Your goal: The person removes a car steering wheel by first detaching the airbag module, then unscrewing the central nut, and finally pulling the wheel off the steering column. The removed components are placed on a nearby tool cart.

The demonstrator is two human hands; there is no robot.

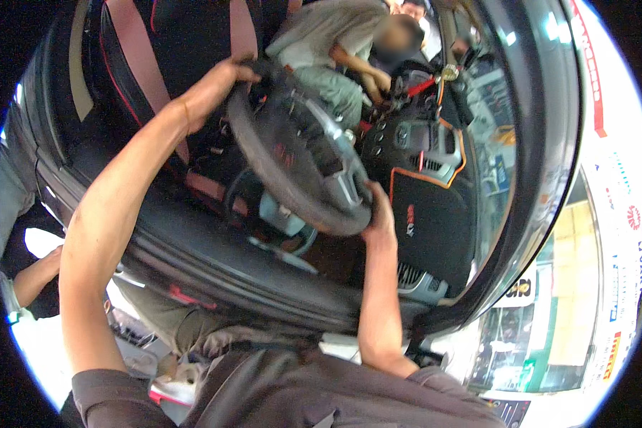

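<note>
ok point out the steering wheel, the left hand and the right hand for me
steering wheel (296, 153): head view, on the dark hub between the spokes
left hand (214, 89): head view, on the back of the hand gripping the upper rim
right hand (380, 217): head view, on the back of the hand at the lower rim

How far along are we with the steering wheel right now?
Done: a dark cover seems to wrap the steering wheel, though how fully is unclear. In hand: left hand grips the upper rim, right hand the lower rim. Left: any seating or finishing can't be judged here.

Steering wheel (299, 153) lies between seat (171, 43) and dashboard (428, 192).
</note>
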